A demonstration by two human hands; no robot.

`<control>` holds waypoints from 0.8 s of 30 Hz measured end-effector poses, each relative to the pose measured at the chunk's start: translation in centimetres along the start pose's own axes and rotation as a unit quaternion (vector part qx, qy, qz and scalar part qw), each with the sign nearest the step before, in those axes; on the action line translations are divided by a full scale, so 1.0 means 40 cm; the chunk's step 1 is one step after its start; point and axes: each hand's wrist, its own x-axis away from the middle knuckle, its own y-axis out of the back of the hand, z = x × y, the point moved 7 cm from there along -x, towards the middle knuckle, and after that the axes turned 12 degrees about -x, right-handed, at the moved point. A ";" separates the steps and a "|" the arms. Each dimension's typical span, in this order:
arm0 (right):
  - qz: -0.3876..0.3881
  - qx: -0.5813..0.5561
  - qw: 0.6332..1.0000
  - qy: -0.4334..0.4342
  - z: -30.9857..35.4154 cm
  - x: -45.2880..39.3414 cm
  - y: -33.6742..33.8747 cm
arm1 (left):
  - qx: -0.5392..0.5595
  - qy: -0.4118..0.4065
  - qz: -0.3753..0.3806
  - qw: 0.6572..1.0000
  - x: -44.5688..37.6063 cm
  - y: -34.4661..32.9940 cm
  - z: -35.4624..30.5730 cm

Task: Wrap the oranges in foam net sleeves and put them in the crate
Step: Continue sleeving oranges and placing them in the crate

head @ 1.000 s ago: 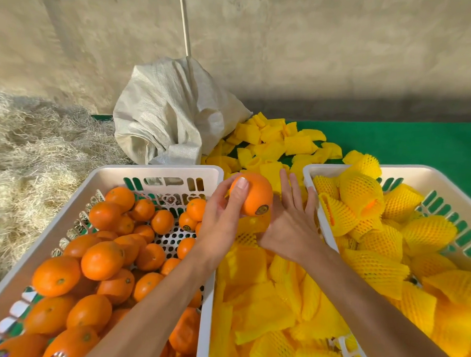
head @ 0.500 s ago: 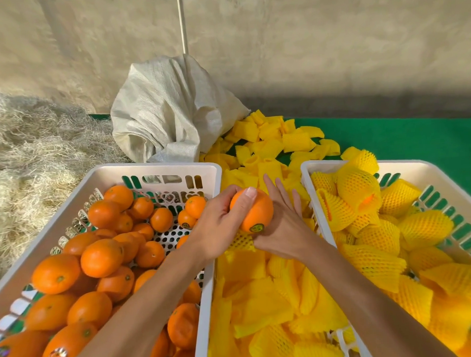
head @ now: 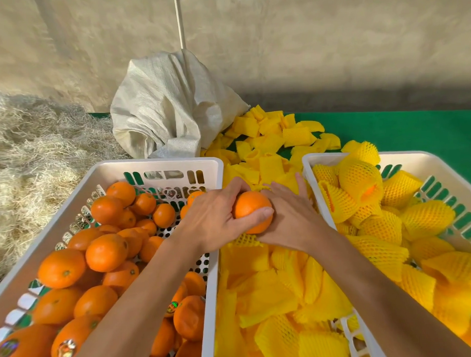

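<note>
My left hand [head: 212,222] grips a bare orange [head: 250,208] from the left, thumb across its front. My right hand [head: 294,221] is pressed against the orange's right side and holds a yellow foam net sleeve [head: 244,240], whose mesh edge shows just under the fruit. Its thumb is hidden behind the orange. Both hands hover over a pile of loose sleeves [head: 273,297] between two white crates. The left crate [head: 159,165] holds several bare oranges [head: 106,252]. The right crate [head: 415,158] holds several wrapped oranges [head: 360,184].
A white woven sack [head: 173,108] stands behind the left crate, with more loose sleeves [head: 270,139] spilled beside it. Dry straw [head: 28,159] fills the far left. A green cloth [head: 414,124] covers the surface, and a wall closes the back.
My left hand has lowered the orange and turned it, so the sticker no longer shows. My right hand has closed in against the fruit, and the sleeve's mesh now shows under it.
</note>
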 end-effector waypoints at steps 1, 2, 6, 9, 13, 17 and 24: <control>0.009 -0.038 0.999 -0.010 0.001 0.007 0.001 | 0.050 0.001 0.007 0.999 0.002 -0.004 -0.007; 0.022 -0.089 0.996 -0.022 0.003 0.016 0.004 | 0.109 0.004 0.009 0.994 0.004 -0.008 -0.017; 0.057 -0.212 0.975 -0.035 0.017 0.045 0.018 | 0.195 0.007 0.007 0.981 0.003 -0.004 -0.039; 0.082 -0.213 0.974 0.000 0.034 0.040 0.013 | 0.165 0.011 0.008 0.986 0.006 0.004 -0.022; 0.088 -0.200 0.976 0.019 0.040 0.029 -0.001 | 0.108 0.003 -0.004 0.994 0.007 0.006 -0.013; 0.052 -0.094 0.994 0.027 0.021 0.011 0.012 | -0.052 0.023 -0.025 0.998 0.000 0.016 0.014; -0.041 -0.021 0.999 -0.002 0.013 0.008 0.048 | -0.141 0.069 -0.035 0.987 -0.007 0.000 0.000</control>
